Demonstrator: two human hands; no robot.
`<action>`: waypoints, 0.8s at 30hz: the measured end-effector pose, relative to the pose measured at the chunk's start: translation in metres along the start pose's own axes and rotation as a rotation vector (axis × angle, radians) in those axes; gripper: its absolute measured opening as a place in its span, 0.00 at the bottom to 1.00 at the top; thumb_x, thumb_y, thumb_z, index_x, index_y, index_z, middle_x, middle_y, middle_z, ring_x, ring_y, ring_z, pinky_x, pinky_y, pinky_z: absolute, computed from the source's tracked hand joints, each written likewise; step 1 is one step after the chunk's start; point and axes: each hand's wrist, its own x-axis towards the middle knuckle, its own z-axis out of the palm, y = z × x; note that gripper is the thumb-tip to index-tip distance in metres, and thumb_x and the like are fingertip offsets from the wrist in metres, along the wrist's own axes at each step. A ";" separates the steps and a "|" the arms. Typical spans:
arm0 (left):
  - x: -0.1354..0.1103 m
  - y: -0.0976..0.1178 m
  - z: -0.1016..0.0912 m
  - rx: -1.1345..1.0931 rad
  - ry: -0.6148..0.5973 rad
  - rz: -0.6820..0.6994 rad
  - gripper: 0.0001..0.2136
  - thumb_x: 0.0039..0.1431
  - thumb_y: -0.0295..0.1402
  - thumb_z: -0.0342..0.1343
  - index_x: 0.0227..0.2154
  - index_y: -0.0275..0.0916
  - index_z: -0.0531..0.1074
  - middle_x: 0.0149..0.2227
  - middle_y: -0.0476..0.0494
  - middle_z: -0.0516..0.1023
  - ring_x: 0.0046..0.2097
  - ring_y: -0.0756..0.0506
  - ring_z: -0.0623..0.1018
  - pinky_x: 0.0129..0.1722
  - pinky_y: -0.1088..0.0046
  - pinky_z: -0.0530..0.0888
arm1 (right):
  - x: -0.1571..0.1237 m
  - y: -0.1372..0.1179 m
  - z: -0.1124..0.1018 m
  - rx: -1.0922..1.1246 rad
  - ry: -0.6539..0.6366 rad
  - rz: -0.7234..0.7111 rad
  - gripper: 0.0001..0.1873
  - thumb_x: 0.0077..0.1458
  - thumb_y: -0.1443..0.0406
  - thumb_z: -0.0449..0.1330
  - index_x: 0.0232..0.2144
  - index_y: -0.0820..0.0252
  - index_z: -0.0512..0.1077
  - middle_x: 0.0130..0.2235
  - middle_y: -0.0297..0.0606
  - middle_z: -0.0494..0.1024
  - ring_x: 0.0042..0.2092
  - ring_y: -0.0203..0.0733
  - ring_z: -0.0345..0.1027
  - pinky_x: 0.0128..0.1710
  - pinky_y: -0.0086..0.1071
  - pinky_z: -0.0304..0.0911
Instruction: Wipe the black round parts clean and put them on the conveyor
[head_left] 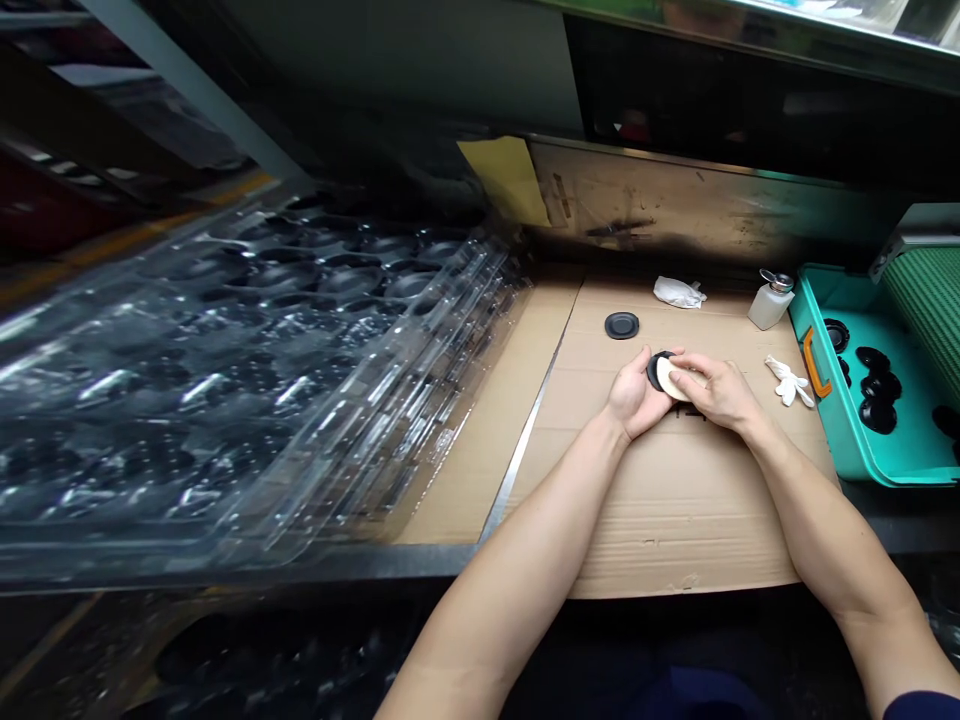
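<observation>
Here, two hands (718, 392) grip one black disc (652, 373) (left) and one cream pad (666, 382) (right); one bottle (770, 305) stands beyond.

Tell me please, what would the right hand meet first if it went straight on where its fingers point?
Beyond the white pad it holds, the right hand would likely first meet the round black part in the left hand; their exact depth is unclear.

Held disc (653, 373) btwn trays (420, 400) (L) & bin (846, 435) (R).
</observation>
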 end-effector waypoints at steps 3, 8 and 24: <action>0.000 0.010 -0.004 -0.077 0.062 0.072 0.24 0.76 0.44 0.36 0.45 0.35 0.74 0.48 0.30 0.82 0.55 0.37 0.82 0.53 0.54 0.80 | 0.003 0.010 -0.005 -0.031 0.126 0.118 0.21 0.67 0.52 0.55 0.56 0.47 0.77 0.52 0.33 0.84 0.53 0.46 0.78 0.55 0.37 0.71; -0.003 0.023 -0.004 -0.201 0.085 0.123 0.26 0.76 0.46 0.35 0.57 0.31 0.69 0.50 0.28 0.81 0.53 0.40 0.83 0.46 0.66 0.83 | 0.010 0.034 -0.012 -0.118 0.310 0.262 0.23 0.67 0.51 0.54 0.56 0.53 0.78 0.48 0.41 0.85 0.50 0.52 0.78 0.52 0.42 0.70; -0.014 0.028 0.007 -0.286 0.144 0.025 0.21 0.74 0.50 0.40 0.37 0.38 0.65 0.31 0.40 0.71 0.38 0.42 0.81 0.33 0.72 0.83 | 0.012 0.028 -0.011 -0.263 0.184 0.338 0.23 0.67 0.50 0.54 0.56 0.48 0.78 0.50 0.42 0.84 0.53 0.57 0.77 0.55 0.48 0.69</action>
